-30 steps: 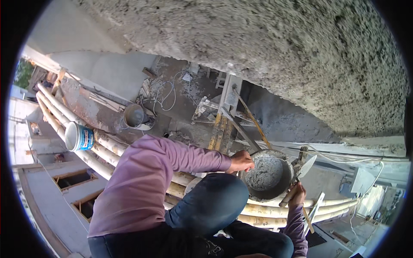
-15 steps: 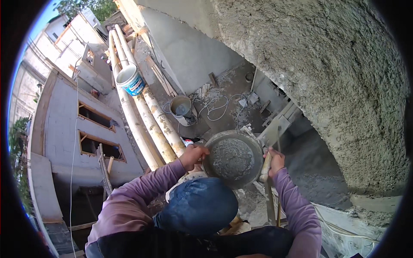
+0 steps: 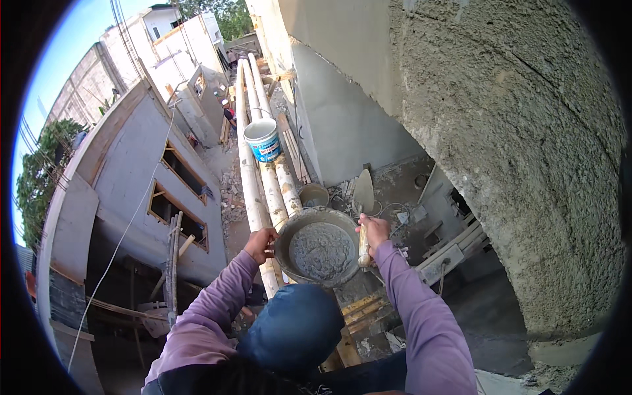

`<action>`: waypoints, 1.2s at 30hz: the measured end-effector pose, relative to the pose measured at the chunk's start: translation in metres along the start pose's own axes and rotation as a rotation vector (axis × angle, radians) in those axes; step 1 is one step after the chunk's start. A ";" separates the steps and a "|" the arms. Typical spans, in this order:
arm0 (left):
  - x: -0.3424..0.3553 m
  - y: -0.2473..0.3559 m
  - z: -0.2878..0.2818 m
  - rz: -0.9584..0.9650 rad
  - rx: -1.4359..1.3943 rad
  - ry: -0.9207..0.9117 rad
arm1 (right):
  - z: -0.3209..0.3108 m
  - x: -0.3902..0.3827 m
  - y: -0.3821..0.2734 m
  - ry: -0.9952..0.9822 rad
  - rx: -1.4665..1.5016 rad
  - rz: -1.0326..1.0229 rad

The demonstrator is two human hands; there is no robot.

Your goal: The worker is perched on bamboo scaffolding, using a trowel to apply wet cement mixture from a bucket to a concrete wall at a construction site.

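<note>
A round basin [image 3: 284,253] of wet grey mortar [image 3: 322,250] is between my two hands. My left hand [image 3: 261,245] is closed on its left rim. At the right rim, my right hand [image 3: 374,235] wraps round the pale handle of a trowel [image 3: 363,193], its flat grey blade pointing away from me. Whether the right fingers also press on the basin is hidden. Between my forearms lies a rounded dark blue cloth shape [image 3: 293,329], just on the near side of the basin.
Long bamboo poles [image 3: 250,178] run away from me, with a white and blue bucket [image 3: 263,141] on them. Below sits another mortar-coloured bucket [image 3: 314,195]. A rough plastered wall [image 3: 507,158] rises close at the right. A person [image 3: 229,114] is far off beyond the poles.
The view has swung, so the poles and bucket appear farther right. Both hands and the basin have moved away from my body, and the trowel blade now shows plainly.
</note>
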State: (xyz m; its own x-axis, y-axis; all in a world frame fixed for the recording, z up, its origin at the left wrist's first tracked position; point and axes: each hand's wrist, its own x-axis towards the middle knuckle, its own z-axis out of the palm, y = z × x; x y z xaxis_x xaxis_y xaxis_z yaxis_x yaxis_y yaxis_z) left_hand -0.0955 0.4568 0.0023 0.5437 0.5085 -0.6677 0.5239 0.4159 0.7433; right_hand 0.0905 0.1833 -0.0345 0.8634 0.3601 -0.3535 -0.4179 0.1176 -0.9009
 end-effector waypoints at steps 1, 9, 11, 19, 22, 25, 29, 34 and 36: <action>0.009 -0.002 -0.011 0.022 -0.030 0.014 | 0.011 0.005 0.004 -0.004 -0.017 0.013; 0.062 -0.010 -0.063 0.114 0.097 0.070 | 0.066 0.062 0.079 -0.056 -0.139 0.035; 0.088 -0.028 -0.074 0.180 0.113 0.122 | 0.074 0.068 0.097 -0.064 -0.236 0.038; 0.146 -0.054 -0.046 0.548 0.395 0.407 | 0.075 0.075 0.078 -0.047 -0.722 -0.140; 0.136 -0.065 -0.049 0.634 0.302 0.439 | 0.078 0.046 0.040 -0.021 -1.079 -0.349; 0.132 -0.065 -0.041 0.632 0.207 0.430 | 0.060 0.001 -0.026 -0.200 -1.280 -0.447; 0.105 -0.046 -0.013 0.711 0.217 0.487 | 0.081 -0.016 -0.060 -0.415 -1.811 -0.219; 0.087 -0.053 0.003 0.714 0.237 0.524 | 0.108 0.026 0.050 -0.549 -1.875 -0.444; 0.082 -0.062 0.001 0.739 0.252 0.565 | 0.112 0.006 0.055 -0.594 -1.837 -0.541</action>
State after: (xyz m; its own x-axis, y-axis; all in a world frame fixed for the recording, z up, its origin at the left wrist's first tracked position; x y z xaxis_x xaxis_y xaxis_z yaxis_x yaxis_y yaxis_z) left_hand -0.0826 0.4721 -0.0990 0.4312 0.8925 0.1326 0.3373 -0.2957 0.8938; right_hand 0.0405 0.2954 -0.0583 0.4318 0.8684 -0.2436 0.8711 -0.4716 -0.1368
